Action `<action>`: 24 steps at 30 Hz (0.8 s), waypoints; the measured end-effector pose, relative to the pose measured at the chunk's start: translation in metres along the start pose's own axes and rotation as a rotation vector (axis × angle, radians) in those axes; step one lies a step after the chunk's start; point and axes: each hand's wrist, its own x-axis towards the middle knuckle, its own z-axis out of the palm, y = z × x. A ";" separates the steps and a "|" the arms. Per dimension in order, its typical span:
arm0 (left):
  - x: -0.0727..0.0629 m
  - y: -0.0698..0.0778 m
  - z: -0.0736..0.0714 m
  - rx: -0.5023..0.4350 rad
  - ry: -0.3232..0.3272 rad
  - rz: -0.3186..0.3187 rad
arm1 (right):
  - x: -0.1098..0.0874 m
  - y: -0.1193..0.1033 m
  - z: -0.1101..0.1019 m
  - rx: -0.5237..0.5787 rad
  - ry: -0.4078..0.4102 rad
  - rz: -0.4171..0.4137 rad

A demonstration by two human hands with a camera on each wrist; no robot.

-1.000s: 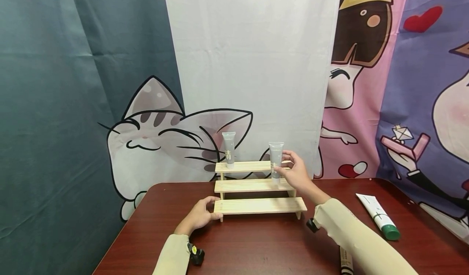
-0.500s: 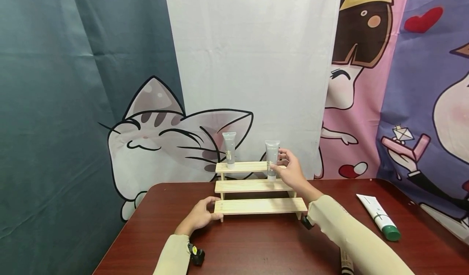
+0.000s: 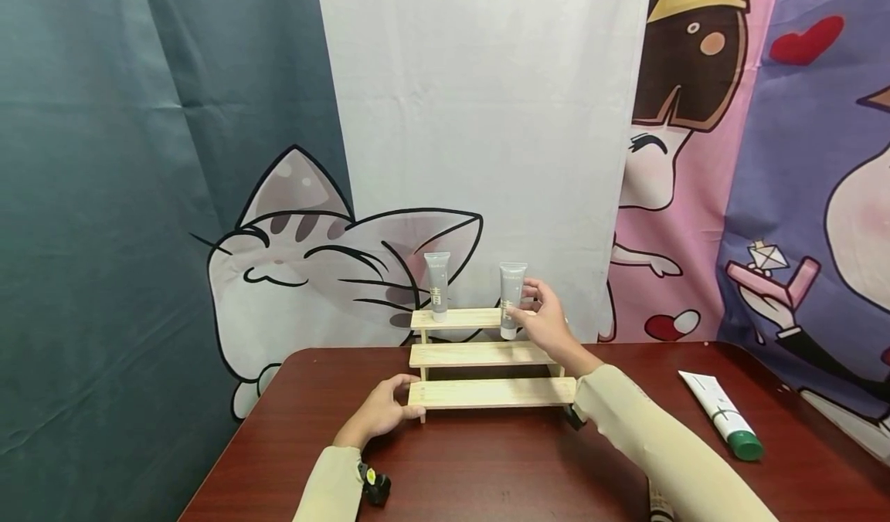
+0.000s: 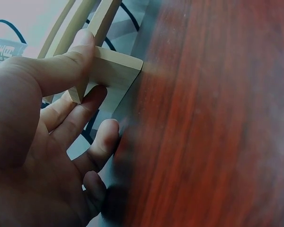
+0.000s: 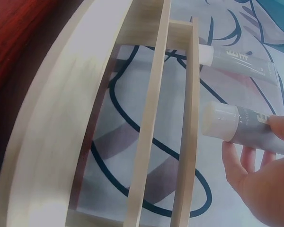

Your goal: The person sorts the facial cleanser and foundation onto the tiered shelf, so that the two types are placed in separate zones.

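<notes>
A three-tier wooden display rack (image 3: pixel 490 392) stands on the table. My left hand (image 3: pixel 378 408) grips the left end of its lowest shelf, the thumb (image 4: pixel 80 52) on the shelf and the other fingers behind its side panel. Between thumb and fingers, my right hand (image 3: pixel 548 323) pinches a translucent grey squeeze tube (image 3: pixel 512 284), upright with its white cap down. In the right wrist view that cap (image 5: pixel 221 120) is just off the top shelf's edge. A matching tube (image 3: pixel 438 279) stands cap down on the top shelf's left end.
A white squeeze tube with a green cap (image 3: pixel 723 415) lies on the dark red table (image 3: pixel 501 468) at the right. Under the right sleeve a kraft-coloured tube (image 3: pixel 659 503) shows partly. A printed curtain (image 3: pixel 487 120) hangs right behind the table.
My right hand has carried the grey tube a little left and up, from the middle shelf's level toward the top shelf. The left hand keeps its grip on the rack.
</notes>
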 end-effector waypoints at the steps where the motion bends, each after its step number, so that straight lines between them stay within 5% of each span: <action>1: 0.000 0.000 0.000 0.001 0.001 -0.003 | 0.001 0.000 0.001 0.001 -0.001 0.003; 24: -0.001 0.001 0.001 -0.014 0.009 -0.014 | 0.017 0.001 0.020 0.008 0.016 -0.015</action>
